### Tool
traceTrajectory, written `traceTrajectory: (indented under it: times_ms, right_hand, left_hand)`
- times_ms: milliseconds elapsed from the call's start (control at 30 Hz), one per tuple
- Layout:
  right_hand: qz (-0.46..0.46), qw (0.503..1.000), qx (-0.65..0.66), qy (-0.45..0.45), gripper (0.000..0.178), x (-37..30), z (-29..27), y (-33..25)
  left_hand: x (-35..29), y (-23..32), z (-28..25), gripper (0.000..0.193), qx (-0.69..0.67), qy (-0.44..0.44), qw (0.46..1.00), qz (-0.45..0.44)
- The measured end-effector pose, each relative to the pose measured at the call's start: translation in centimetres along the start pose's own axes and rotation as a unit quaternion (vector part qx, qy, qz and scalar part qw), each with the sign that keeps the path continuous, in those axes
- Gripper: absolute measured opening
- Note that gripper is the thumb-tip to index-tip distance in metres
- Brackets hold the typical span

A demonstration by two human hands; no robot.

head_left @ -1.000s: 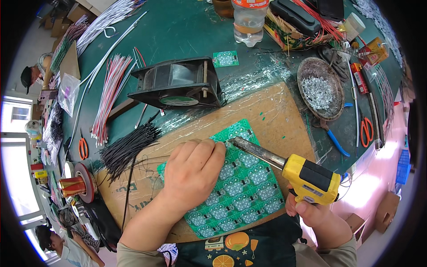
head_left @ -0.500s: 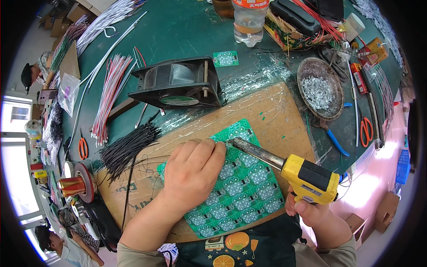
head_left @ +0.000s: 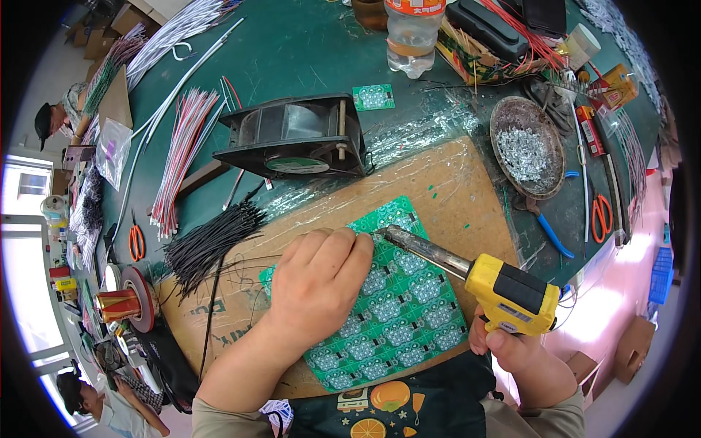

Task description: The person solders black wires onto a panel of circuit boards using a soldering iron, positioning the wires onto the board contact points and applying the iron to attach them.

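My right hand (head_left: 511, 349) is wrapped round the grip of a yellow and black soldering gun (head_left: 511, 296). Its metal barrel slants up and left, and the tip meets the upper part of a green circuit board panel (head_left: 398, 310) made of several repeated small boards. My left hand (head_left: 321, 281) rests over the panel's left side, its fingers closed beside the soldering tip. Its fingertips are hidden, as is whatever they pinch. A thin black wire (head_left: 252, 260) runs to the side of this hand from near a bundle of black wires (head_left: 215, 237).
The panel lies on a brown board (head_left: 453, 182). Beyond it stand a black fan (head_left: 296, 139), a small circuit board (head_left: 373, 97) and a bottle (head_left: 412, 40). To the right are a dish of metal bits (head_left: 504, 120), blue-handled pliers (head_left: 553, 235) and scissors (head_left: 601, 217). A solder spool (head_left: 139, 299) stands left.
Both hands hold nearly the same pose, with the soldering gun shifted very slightly right. The view has moved a touch. At the far left, another person's head has shifted slightly.
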State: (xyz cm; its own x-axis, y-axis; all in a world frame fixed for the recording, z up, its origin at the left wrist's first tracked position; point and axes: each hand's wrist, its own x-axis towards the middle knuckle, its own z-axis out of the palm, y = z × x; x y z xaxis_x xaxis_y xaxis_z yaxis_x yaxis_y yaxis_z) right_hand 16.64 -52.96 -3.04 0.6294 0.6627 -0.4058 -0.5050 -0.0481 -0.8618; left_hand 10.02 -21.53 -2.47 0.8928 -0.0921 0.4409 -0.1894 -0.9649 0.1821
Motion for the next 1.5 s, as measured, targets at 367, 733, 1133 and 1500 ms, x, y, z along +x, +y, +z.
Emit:
traceTrajectory:
  times_ms: [367,733,1133,1500]
  right_hand:
    - [0.007,1.0,0.008,0.002,0.067,0.0,0.1,-0.3]
    - [-0.302,0.925,-0.002,0.228,0.073,0.1,-3.6,-2.0]
    - [-0.211,0.974,0.065,0.052,0.074,0.7,4.7,-0.3]
    - [-0.189,0.981,0.018,0.029,0.069,1.5,6.4,2.3]
  left_hand:
    - [0.0,-0.1,0.0,0.036,0.0,-0.007,1.0,-0.002]
    - [0.0,0.3,0.0,0.033,-0.02,0.014,0.999,-0.025]
    - [-0.3,-0.2,-0.3,0.031,-0.026,-0.003,0.999,-0.028]
    - [-3.2,-4.1,-1.5,0.027,0.042,-0.029,0.997,-0.066]
